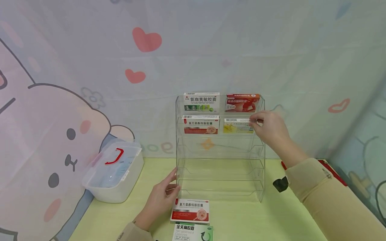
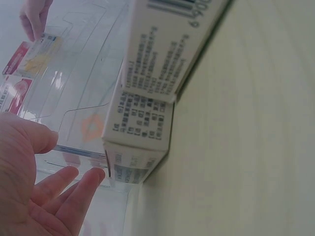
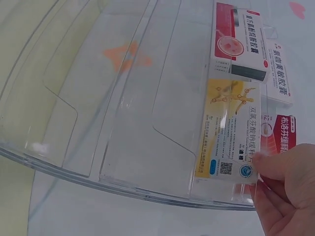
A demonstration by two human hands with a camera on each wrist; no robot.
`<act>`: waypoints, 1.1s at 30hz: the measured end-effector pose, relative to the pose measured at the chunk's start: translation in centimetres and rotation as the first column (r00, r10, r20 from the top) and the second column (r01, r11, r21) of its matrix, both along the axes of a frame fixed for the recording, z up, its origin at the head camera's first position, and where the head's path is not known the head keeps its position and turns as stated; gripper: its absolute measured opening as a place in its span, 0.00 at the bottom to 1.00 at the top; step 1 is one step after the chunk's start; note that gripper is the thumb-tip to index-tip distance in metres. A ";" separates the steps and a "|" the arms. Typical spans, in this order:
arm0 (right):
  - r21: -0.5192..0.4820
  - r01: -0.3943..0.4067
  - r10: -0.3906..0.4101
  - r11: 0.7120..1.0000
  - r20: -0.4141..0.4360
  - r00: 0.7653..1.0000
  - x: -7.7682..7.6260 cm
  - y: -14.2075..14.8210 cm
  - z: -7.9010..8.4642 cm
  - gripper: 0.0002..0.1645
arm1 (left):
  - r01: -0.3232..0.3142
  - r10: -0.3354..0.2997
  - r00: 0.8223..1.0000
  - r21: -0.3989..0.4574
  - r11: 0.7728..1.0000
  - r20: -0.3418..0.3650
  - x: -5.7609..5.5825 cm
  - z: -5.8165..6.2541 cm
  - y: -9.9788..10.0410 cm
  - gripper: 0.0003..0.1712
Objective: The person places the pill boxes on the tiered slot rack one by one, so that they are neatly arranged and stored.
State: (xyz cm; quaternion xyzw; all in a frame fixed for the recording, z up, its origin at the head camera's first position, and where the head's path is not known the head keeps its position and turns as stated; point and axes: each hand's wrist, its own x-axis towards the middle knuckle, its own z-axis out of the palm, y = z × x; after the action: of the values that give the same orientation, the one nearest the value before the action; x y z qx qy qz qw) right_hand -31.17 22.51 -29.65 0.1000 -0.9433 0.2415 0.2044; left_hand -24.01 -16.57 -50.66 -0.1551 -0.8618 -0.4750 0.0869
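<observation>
A clear tiered display rack point(image 1: 220, 174) stands upright on the table. My right hand point(image 1: 269, 127) pinches the right end of a white and yellow medicine box point(image 1: 236, 126), which sits in the second tier from the top. In the right wrist view, thumb and fingers hold that box's point(image 3: 229, 130) corner. Beside it stands a white and red medicine box point(image 1: 201, 126). The top tier has a white and green box point(image 1: 201, 103) at left and a red box point(image 1: 242, 103) at right. Low on the rack's left side, my left hand point(image 1: 161, 197) grips the side panel between thumb and fingers.
In front of the rack lie another white and red box point(image 1: 190, 211) and a green and white box point(image 1: 193, 232). A white lidded bin point(image 1: 117, 170) with a red handle stands at left. Behind my right arm are a black object point(image 1: 281, 184) and a red-edged item point(image 1: 333, 171).
</observation>
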 end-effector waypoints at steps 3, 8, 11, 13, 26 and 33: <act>-0.034 -0.028 0.026 0.999 -0.050 0.998 0.2 0.1 -0.2 0.16 | 0.001 -0.001 1.000 0.006 1.000 0.002 0.1 0.1 0.0 0.45; -0.070 -0.080 0.068 0.994 -0.152 0.986 0.6 -0.1 -0.9 0.16 | -0.005 0.005 1.000 0.004 1.000 0.002 0.1 0.1 0.0 0.45; -0.126 -0.138 0.113 0.982 -0.186 0.976 0.8 -0.5 -1.5 0.18 | -0.004 0.004 1.000 0.004 1.000 0.005 0.1 0.1 0.0 0.45; -0.167 -0.191 0.157 0.967 -0.196 0.968 1.2 -0.9 -2.0 0.21 | -0.004 0.004 1.000 0.004 1.000 0.004 0.1 0.1 0.0 0.45; -0.204 -0.483 0.458 0.852 -0.157 0.875 4.5 -3.8 -7.3 0.38 | 0.002 -0.002 1.000 0.009 1.000 -0.001 0.0 -0.1 0.0 0.44; -0.131 -0.571 0.563 0.811 -0.096 0.821 6.4 -5.4 -12.3 0.42 | 0.000 0.000 1.000 0.001 1.000 -0.016 -0.1 -0.2 0.0 0.44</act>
State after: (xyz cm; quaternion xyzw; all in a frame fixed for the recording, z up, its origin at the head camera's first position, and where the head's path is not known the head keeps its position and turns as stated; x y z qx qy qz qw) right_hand -24.78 17.06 -41.91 0.3669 -0.8434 0.3605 0.1551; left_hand -24.13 -16.61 -50.90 -0.1590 -0.8609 -0.4741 0.0938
